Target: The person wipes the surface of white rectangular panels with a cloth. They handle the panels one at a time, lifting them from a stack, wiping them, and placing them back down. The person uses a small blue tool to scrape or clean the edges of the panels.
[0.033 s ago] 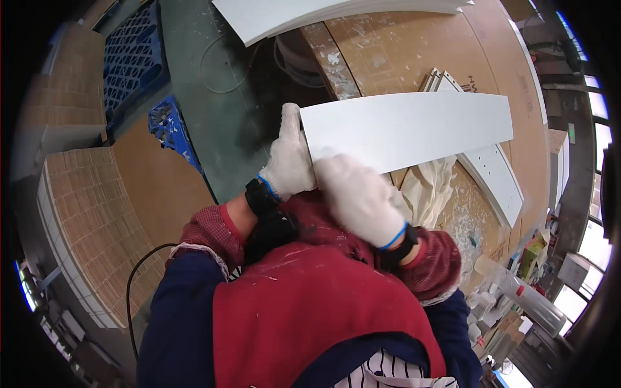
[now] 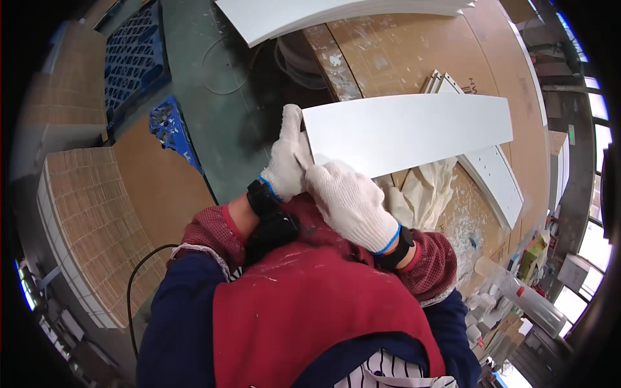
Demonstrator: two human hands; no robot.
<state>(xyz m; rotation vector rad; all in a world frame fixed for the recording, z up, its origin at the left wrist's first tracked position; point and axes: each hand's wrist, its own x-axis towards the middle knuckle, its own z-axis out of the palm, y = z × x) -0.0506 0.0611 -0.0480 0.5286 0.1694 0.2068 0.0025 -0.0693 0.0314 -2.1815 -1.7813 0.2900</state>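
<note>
A white board [image 2: 407, 132] with a gently curved long edge extends from my hands to the right, over the workbench. My left hand [image 2: 284, 158], in a white knit glove, grips its left end, thumb stretched up along the short edge and the other fingers mostly hidden. At the near left corner, my gloved right hand [image 2: 352, 200] is closed, its fingertips close to the left palm. Something thin and dark shows between the two hands, too small to name. Under the board's right part lie more white boards [image 2: 495, 181], one with a row of small holes.
Brown cardboard [image 2: 388, 52] covers the bench, with a crumpled cream cloth [image 2: 430, 187] beside my right hand. Stacked white curved boards [image 2: 343, 13] lie at the far edge. On the left are a blue plastic pallet [image 2: 132, 64] and a large stack of boards [image 2: 97, 226].
My right hand has shifted slightly down and left along the board's end, and its motion blur is gone. The board and my left hand have barely moved.
</note>
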